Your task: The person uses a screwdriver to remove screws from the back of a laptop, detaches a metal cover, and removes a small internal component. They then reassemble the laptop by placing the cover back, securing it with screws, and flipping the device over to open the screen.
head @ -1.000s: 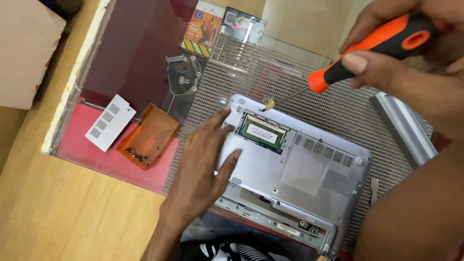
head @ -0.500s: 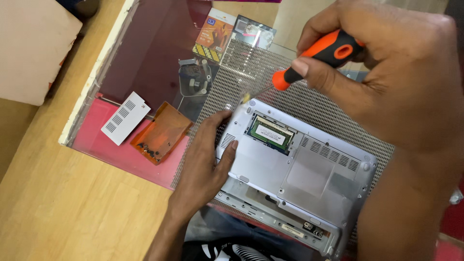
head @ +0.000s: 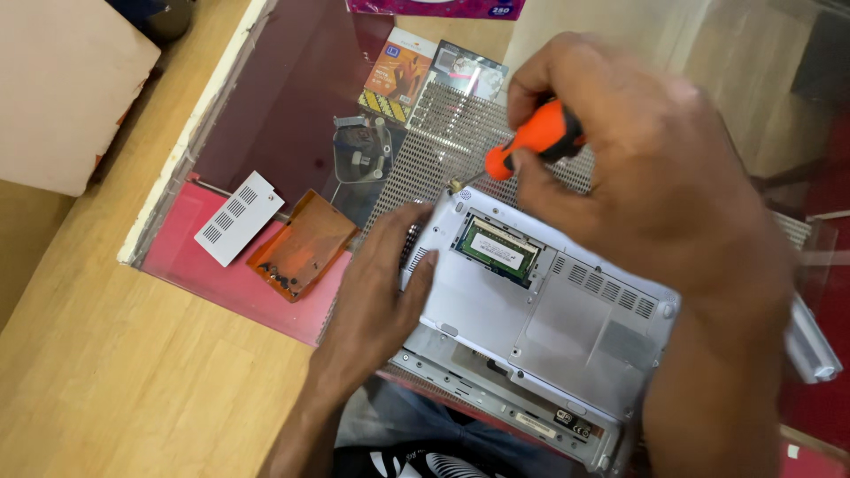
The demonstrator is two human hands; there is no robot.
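Now, right hand (head: 655, 204) clamped on orange screwdriver (head: 531, 142), tip at laptop (head: 540, 327) corner near table's far edge, left hand (head: 381, 301) flat, fingers apart, on laptop's left side.

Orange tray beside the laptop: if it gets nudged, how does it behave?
The orange tray looks like thin, shallow plastic, so probably light and quick to slide on the smooth pink surface. The small screws lying loose in it would likely scatter or spill.

Orange-and-black flat package (head: 400, 78) and grey blister package (head: 467, 71) at upper centre; magenta box (head: 438, 8) at top edge.
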